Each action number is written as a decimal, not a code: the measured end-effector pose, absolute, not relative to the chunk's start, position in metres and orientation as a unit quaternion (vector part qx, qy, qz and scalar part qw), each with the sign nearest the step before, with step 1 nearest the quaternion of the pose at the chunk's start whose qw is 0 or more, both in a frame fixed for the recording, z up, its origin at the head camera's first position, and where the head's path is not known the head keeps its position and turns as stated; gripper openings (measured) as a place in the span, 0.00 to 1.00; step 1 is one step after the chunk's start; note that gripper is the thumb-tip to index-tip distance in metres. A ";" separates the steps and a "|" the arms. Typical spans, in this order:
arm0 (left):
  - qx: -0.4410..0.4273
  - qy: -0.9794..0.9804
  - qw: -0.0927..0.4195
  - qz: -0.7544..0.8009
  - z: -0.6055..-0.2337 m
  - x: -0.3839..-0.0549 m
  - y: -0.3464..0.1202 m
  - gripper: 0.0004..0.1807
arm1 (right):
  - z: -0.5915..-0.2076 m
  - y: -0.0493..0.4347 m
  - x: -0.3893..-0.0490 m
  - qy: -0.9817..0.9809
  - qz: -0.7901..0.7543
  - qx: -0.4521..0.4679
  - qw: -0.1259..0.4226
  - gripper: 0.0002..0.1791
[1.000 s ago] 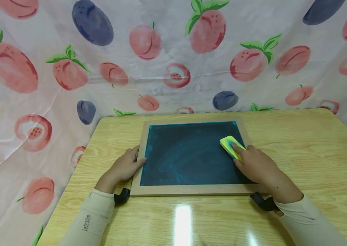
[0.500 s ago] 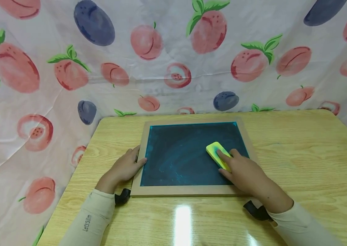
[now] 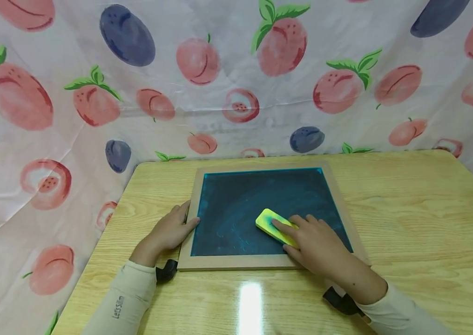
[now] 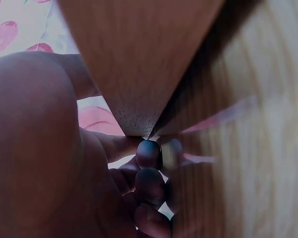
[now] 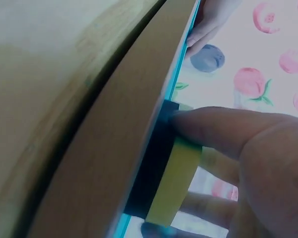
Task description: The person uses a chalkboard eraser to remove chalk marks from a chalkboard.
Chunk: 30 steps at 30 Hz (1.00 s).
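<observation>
A small chalkboard [image 3: 236, 195] with a pale wooden frame lies on the table, its dark surface streaked with faint blue chalk. My right hand [image 3: 320, 244] holds a yellow board eraser [image 3: 265, 220], index finger laid along its top. In the right wrist view, the dark underside of the eraser [image 5: 174, 183] meets the board, and the thumb grips its side. My left hand [image 3: 171, 229] holds the frame's left edge, thumb over the top. In the left wrist view, the other fingertips [image 4: 149, 181] curl down beside the frame [image 4: 139, 64] near the tabletop.
The wood-grain table [image 3: 421, 223] extends on both sides of the board. Behind and to the left hangs a fruit-print cloth [image 3: 236, 56]. A glare spot [image 3: 251, 307] shines on the table in front.
My right hand has slid the eraser leftward and toward the near edge, from the board's right side to around its middle. The left hand and the board have stayed in place.
</observation>
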<state>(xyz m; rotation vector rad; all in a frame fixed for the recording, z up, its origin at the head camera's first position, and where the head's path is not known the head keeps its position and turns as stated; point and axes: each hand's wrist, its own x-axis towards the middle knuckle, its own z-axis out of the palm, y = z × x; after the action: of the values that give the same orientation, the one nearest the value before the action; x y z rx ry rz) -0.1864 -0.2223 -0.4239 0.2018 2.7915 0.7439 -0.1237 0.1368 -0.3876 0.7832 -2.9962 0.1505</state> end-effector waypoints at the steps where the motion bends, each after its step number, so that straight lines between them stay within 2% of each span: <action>1: 0.068 0.956 0.122 0.256 -0.424 -0.187 -0.222 0.38 | -0.387 0.137 -0.125 -0.967 0.046 0.249 0.026 0.33; 10: 0.067 0.955 0.124 0.260 -0.422 -0.185 -0.222 0.39 | -0.387 0.164 -0.140 -0.975 0.041 0.203 0.078 0.30; 18: 0.069 0.957 0.124 0.254 -0.424 -0.185 -0.223 0.39 | -0.386 0.192 -0.150 -0.984 0.055 0.154 0.072 0.32; 30: 0.078 0.956 0.124 0.255 -0.425 -0.186 -0.223 0.39 | -0.387 0.193 -0.151 -0.987 0.070 0.135 0.060 0.32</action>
<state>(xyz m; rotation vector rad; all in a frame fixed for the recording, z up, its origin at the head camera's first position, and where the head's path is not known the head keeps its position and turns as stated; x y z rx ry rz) -0.1856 -0.2228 -0.4253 0.2268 2.7871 0.7427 -0.1507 0.1933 -0.3865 0.4100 -2.9868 0.2121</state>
